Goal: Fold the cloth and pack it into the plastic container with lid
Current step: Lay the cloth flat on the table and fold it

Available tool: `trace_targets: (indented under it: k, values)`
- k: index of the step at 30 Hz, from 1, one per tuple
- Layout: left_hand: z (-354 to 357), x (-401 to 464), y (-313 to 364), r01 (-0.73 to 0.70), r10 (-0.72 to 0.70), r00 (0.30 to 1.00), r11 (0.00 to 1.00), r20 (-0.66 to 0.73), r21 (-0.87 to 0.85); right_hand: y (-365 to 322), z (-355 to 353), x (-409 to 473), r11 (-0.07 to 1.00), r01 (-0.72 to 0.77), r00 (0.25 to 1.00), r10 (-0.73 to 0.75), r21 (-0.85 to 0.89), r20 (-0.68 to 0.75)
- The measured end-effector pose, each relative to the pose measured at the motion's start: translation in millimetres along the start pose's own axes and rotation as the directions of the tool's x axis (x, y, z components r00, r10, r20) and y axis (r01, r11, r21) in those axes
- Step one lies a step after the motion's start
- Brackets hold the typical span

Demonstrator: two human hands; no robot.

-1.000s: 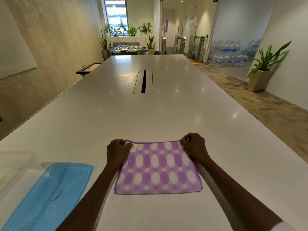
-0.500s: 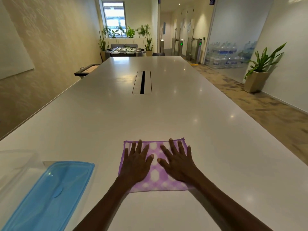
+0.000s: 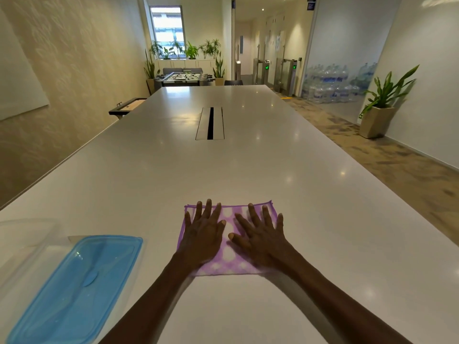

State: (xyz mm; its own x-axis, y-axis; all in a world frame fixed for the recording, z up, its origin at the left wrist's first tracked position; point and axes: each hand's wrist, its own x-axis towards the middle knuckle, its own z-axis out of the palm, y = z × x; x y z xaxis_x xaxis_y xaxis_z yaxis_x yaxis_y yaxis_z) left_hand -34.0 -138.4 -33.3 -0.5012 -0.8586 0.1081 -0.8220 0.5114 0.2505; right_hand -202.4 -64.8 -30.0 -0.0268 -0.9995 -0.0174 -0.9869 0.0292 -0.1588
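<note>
Head view: clear container (image 3: 23, 240) at far left of worktop (image 3: 248, 170), blue lid (image 3: 74, 289) beside it, long axis running away. Folded purple cloth (image 3: 229, 249) lay flat, long side left-right. Left hand (image 3: 202, 233) and right hand (image 3: 260, 235) pressed on it, fingers spread, gripping nothing.

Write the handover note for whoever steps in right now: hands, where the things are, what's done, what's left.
Left hand: open, palm flat on the left half of the purple cloth, no grip.
Right hand: open, flat on the right half.
Cloth: folded to a small rectangle, lying flat on the white table straight in front.
Blue lid: off, lying on the table to the left.
Clear container: at the far left edge, beside the lid, only partly in frame.
Done: cloth folded and pressed flat.
Left: fold again if needed, put the cloth in the container, fit the lid.
</note>
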Motion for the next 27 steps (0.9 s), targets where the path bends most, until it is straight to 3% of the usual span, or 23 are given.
trace_targets:
  k: [6,9,13,20,27]
  values:
    - [5,-25,25,0.027,-0.026,0.999,0.999,0.033,-0.025,-12,25,-23,1.0,-0.017,0.998,0.015,-0.023,-0.062]
    - [21,-34,26,0.006,-0.007,1.0,0.995,0.007,0.103,-12,29,-25,0.998,-0.044,0.993,0.039,-0.052,-0.108]
    - [24,-35,23,0.018,-0.016,1.0,0.991,-0.015,0.135,-13,24,-29,0.998,-0.06,0.997,0.058,-0.033,-0.046]
    - [24,-37,28,0.043,-0.041,0.997,0.998,-0.06,0.035,-6,-1,-65,0.927,-0.374,0.915,0.37,0.008,-0.158]
    - [25,-38,34,0.118,-0.117,0.992,0.992,-0.05,0.031,11,-20,-86,0.909,-0.395,0.911,0.406,0.135,-0.068]
